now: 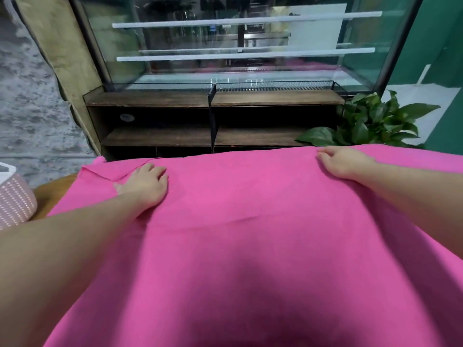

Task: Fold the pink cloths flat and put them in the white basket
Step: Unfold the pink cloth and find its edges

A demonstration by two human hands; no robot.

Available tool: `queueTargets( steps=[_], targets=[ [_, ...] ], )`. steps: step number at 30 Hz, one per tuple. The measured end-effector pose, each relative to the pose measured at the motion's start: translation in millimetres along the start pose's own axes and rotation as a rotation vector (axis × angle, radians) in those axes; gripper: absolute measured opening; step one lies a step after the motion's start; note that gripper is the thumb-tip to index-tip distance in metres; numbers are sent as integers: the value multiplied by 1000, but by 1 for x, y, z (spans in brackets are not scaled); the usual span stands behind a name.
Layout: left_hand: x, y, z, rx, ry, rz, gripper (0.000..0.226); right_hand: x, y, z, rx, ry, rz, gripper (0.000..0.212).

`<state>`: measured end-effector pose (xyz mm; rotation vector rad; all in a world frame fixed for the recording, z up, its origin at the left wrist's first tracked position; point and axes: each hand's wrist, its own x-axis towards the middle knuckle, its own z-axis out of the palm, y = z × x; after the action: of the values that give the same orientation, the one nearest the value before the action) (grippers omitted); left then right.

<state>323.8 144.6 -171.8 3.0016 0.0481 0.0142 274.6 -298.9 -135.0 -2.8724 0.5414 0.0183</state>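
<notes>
My left hand (145, 186) and right hand (343, 162) lie flat, fingers relaxed, gripping nothing, on the pink cloth (250, 246). Its long axis runs nine to three; the white basket (15, 201) sits at nine, nearer my left.

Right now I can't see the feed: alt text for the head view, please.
Both hands rest on a large pink cloth spread over a table, the left hand flat near its far left corner, the right hand at its far edge. A basket sits at the left edge.
</notes>
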Motion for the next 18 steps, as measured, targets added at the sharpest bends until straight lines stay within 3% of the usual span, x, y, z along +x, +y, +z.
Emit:
queueTargets(
  steps=[7,11,18],
  targets=[
    [-64,-24,-2,-34,64,39,44,-77,3,6,-144,-21,-138,45],
    [-93,-21,-5,-85,79,116,40,-123,-10,13,-45,16,-271,42],
    [-82,-35,-26,-4,45,-33,44,-160,-60,28,81,70,-491,42]
  ],
)
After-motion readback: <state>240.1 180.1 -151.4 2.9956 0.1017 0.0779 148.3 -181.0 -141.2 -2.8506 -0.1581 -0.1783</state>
